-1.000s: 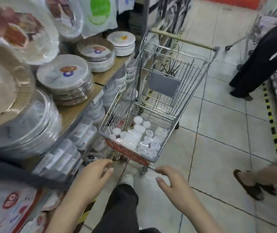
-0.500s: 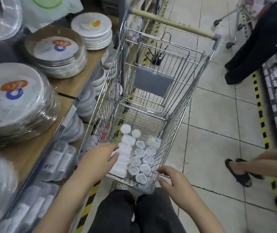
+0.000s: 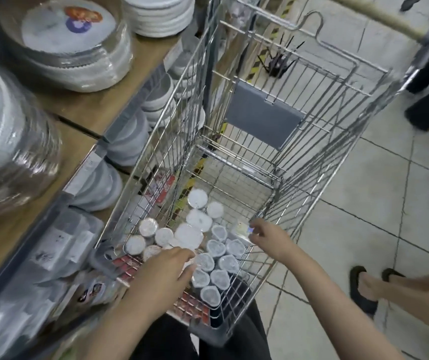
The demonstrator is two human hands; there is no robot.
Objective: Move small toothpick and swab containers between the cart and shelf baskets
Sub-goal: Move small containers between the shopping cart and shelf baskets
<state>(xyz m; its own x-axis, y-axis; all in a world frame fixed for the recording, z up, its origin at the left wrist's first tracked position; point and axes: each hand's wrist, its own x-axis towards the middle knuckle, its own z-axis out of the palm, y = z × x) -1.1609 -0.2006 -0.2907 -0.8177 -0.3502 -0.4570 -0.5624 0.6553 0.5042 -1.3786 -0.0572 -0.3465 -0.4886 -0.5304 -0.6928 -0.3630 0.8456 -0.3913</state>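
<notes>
Both hands reach into the cart (image 3: 312,157) for its clustered containers (image 3: 209,258): left hand (image 3: 164,276) fingers spread above them, right hand (image 3: 270,237) pinching a small packet (image 3: 243,228).

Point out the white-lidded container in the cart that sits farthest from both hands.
The round container at the far end of the cluster, farthest up the cart; every other lid lies nearer the hands.

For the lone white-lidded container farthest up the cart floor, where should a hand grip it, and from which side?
Probably by the lid rim, from above. The container stands upright with its round lid facing up, and the cart is open-topped with wire walls around. Its far side is bare floor, so fingers fit there.
</notes>
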